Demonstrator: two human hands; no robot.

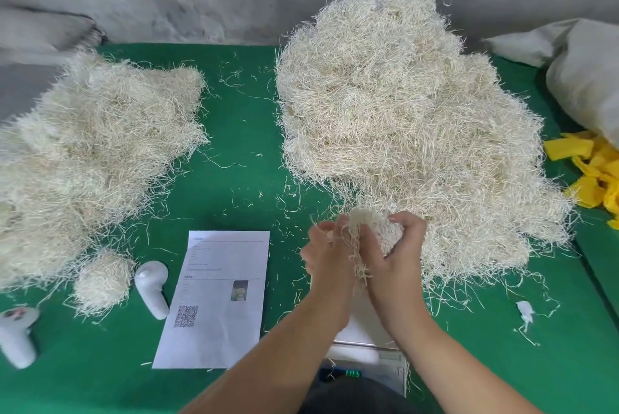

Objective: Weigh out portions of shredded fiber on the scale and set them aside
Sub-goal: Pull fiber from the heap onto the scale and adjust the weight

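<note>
left hand (326,251) and right hand (395,246) both clutch one fiber wad (371,229) | wad held just above scale (363,345), beside big pile (402,119) | risk: dangling strands snag pile or drop off-scale, skewing the weight

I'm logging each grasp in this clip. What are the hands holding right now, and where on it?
Both hands hold one clump of shredded fiber above the scale: left hand on its left side, right hand curled round its right side.
</note>
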